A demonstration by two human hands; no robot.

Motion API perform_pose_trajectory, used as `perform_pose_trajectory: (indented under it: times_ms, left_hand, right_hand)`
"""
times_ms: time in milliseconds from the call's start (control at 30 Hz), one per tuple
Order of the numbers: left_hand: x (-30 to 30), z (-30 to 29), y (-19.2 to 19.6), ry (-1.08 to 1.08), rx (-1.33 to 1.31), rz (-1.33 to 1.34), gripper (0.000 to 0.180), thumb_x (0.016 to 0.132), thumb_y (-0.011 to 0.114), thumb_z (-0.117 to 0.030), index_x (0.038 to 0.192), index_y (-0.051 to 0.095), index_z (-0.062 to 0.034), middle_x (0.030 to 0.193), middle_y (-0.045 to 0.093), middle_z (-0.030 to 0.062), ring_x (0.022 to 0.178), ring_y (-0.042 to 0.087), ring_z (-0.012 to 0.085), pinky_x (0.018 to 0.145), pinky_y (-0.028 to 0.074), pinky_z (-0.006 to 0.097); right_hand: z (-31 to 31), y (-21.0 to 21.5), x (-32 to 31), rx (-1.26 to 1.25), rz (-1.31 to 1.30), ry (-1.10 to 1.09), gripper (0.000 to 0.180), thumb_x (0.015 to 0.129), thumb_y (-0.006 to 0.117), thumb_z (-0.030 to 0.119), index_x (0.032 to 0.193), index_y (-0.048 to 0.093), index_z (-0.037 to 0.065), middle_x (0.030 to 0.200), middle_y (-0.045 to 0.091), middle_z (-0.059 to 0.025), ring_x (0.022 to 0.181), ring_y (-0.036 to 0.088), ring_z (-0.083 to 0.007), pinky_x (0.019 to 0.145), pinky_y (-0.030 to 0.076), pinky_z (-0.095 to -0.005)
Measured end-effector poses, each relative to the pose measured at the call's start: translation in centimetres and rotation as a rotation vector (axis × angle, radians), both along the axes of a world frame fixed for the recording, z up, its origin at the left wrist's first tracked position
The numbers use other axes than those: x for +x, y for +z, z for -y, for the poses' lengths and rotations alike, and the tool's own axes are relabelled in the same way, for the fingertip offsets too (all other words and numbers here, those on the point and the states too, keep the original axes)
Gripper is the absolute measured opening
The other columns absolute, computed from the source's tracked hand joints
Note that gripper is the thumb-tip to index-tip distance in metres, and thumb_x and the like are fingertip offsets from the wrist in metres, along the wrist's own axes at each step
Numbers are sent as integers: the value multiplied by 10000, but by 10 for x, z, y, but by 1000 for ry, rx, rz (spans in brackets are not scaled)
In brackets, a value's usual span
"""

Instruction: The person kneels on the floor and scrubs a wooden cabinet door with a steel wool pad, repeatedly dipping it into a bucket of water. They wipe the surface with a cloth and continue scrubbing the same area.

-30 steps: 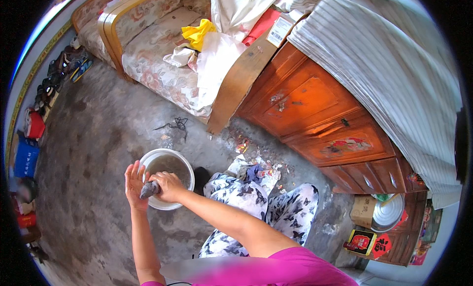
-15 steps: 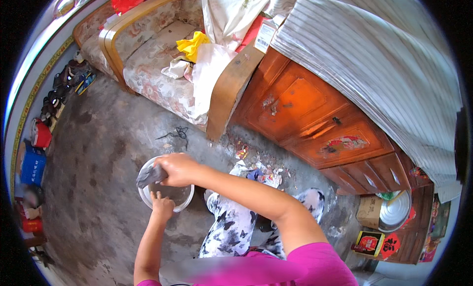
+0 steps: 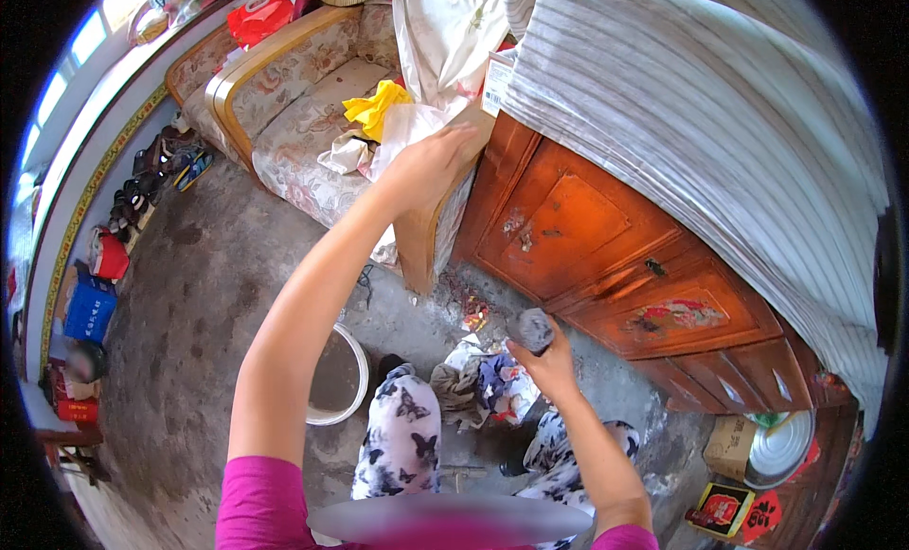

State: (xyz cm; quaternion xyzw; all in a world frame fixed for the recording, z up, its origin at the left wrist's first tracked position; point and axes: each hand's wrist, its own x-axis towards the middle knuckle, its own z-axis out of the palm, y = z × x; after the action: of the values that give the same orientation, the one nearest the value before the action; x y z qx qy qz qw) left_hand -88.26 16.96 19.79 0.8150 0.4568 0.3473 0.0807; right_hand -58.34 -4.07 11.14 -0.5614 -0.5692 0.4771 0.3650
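My left hand is stretched forward at the wooden armrest of the flowered sofa, its fingers extended and nothing visible in them. Whether it touches the wood I cannot tell. A crumpled grey cloth is bunched in my right hand, held above the floor before the cabinet. Below my left forearm stands a white round bucket holding murky water, its left side hidden by that arm. Between my knees and the cabinet lies a heap of rags and scraps.
An orange-brown wooden cabinet under a striped cloth borders the right. Yellow fabric and plastic sheeting lie on the sofa seat. Shoes and a blue box line the left wall. A cardboard box stands at lower right.
My right hand has carried the grey cloth from over the bucket rightward to near the cabinet. My left hand has left the bucket and moved forward to the sofa armrest.
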Motion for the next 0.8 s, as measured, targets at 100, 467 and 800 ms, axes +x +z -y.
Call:
perform_pose_trajectory:
  times_ms: [100,467,800]
  left_hand:
    - [47,-85,4,85,-156,-212,496,1022,471,-190,1479,525,-7,1486,577,205,1302,610,363,1085,500,434]
    - [174,97,-18,-85,-311,-175,450,979,681,-318,1384,661,-122,1427,639,150,1255,649,353,1084,518,449]
    - [247,168,-48,-142,-1336,1009,678,1002,742,-371,1473,419,-6,1273,631,110,1201,558,209,1065,463,398]
  right_hand:
    - [-24,-12,40,30,-114,-122,416,858,835,93,1203,639,-30,1033,750,-81,926,694,-166,863,548,-325]
    - [-42,-3,150,-87,128,-90,704,875,850,284,1385,481,-33,1147,705,-156,1041,675,-225,945,524,-364]
    - [2,20,144,30,-130,84,454,1023,692,180,1415,553,-1,1266,590,-82,1176,597,-181,1021,486,-331]
